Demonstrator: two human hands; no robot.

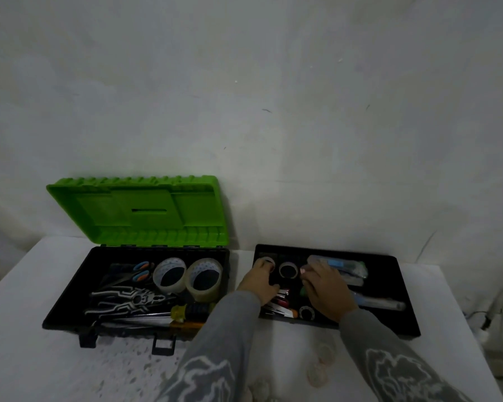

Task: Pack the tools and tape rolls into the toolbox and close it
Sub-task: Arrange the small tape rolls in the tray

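Observation:
The black toolbox (67, 294) lies open on the left, its green lid (137, 210) standing up against the wall. Inside it are two clear tape rolls (186, 275), scissors (141, 271), patterned pliers (128, 300) and a yellow-handled screwdriver (186, 311). A black tray (401, 320) lies to the right with small tape rolls, a blue-and-green packet (340, 264) and a pen-like tool (384, 303). My left hand (259, 282) touches a small tape roll (269, 261) at the tray's far left corner. My right hand (325, 288) rests over the tray's middle beside another small roll (288, 269).
Both containers sit on a white table (55, 367) against a pale wall. A third small roll (306, 313) lies near the tray's front edge. Faint round marks (320, 367) show on the table in front of the tray. Cables (488, 320) hang at the far right.

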